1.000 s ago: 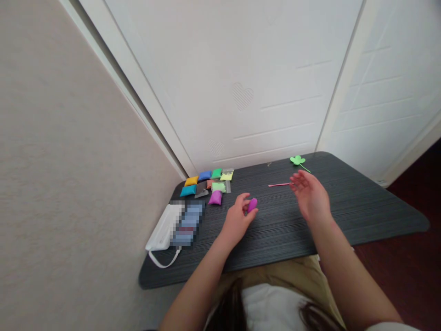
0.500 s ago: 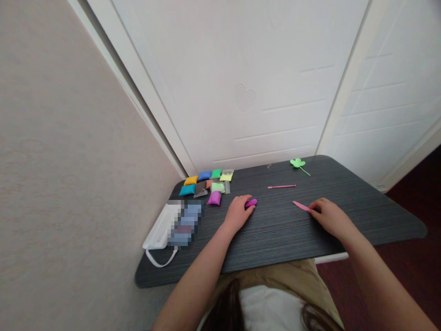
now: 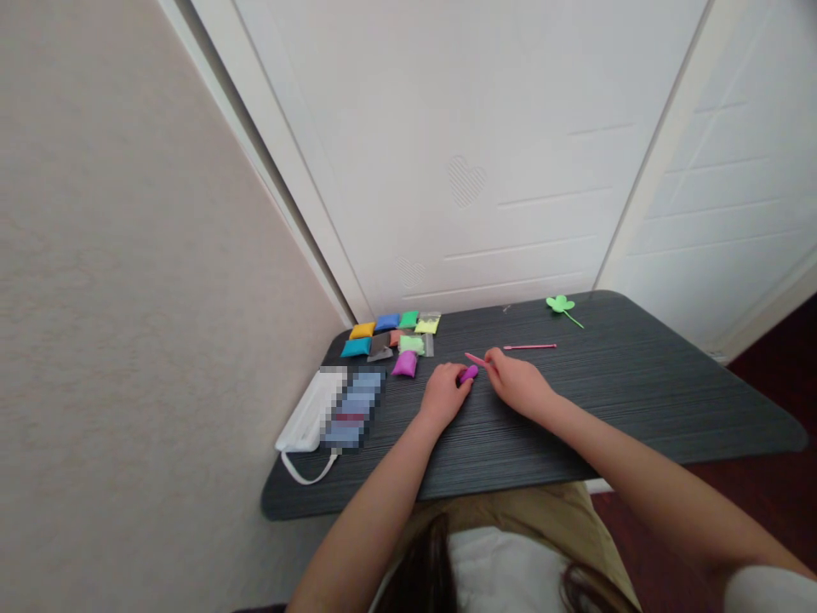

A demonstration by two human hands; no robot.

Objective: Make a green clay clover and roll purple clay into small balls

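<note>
On the dark table, my left hand (image 3: 442, 395) grips a small rolled piece of purple clay (image 3: 469, 374) between thumb and fingers; part of the clay is hidden by the hand. My right hand (image 3: 516, 380) is closed on a pink plastic clay knife (image 3: 476, 360), whose blade points left, just above and beside the purple clay. Whether the blade touches the clay I cannot tell. A thin pink modelling stick (image 3: 529, 346) lies flat beyond my right hand. Left of my left hand sits a purple clay packet (image 3: 404, 363).
Several coloured clay packets (image 3: 387, 322) lie at the back left. Nearer, a white box-like device (image 3: 312, 413) and a blurred phone (image 3: 355, 409) lie joined by a white cable (image 3: 310, 482). A green clover shape (image 3: 561, 304) rests at the back right. White panels (image 3: 485, 153) stand behind the table.
My right hand has carried the pink clay knife left, from the table's right side to beside the purple clay. My left hand keeps its hold on the clay. The view has shifted slightly.
</note>
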